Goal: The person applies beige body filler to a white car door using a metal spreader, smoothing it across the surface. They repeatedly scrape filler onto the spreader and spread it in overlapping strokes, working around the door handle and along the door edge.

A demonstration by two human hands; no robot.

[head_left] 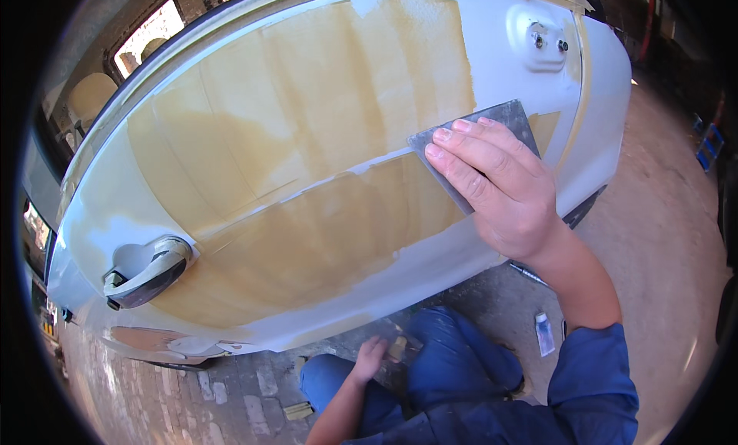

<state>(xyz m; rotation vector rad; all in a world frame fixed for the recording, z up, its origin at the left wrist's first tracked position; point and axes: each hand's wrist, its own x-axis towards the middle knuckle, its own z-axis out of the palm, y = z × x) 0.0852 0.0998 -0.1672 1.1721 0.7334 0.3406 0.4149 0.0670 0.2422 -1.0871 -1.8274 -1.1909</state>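
Workshop floor of worn brick and dirt, w/ a white car door point(492, 30) filling most of your view; a broad tan coat of body filler point(307, 161) covers its middle, door handle point(146, 270) low at the left. You're crouched in front, blue trousers below.

Your right hand point(507, 195) presses a thin grey metal spreader point(511, 122) flat to the panel at the filler's right edge, fingers spread over its back, thumb hidden behind. Left hand point(370, 356) rests on your knee, fingers loosely curled, holding nothing that shows.

Handling, as I judge it: the spreader looks light, thin and a bit springy, so it'll flex under fingertip load; keep fingers fanned near the working edge for even pressure, palm off the blade. Edges could be sharp, and smeared filler would make it slippery. The filler looks soft and easily gouged, so a tilted corner would likely score it.

A small white tube point(544, 333) lies on the floor just beside your right forearm.
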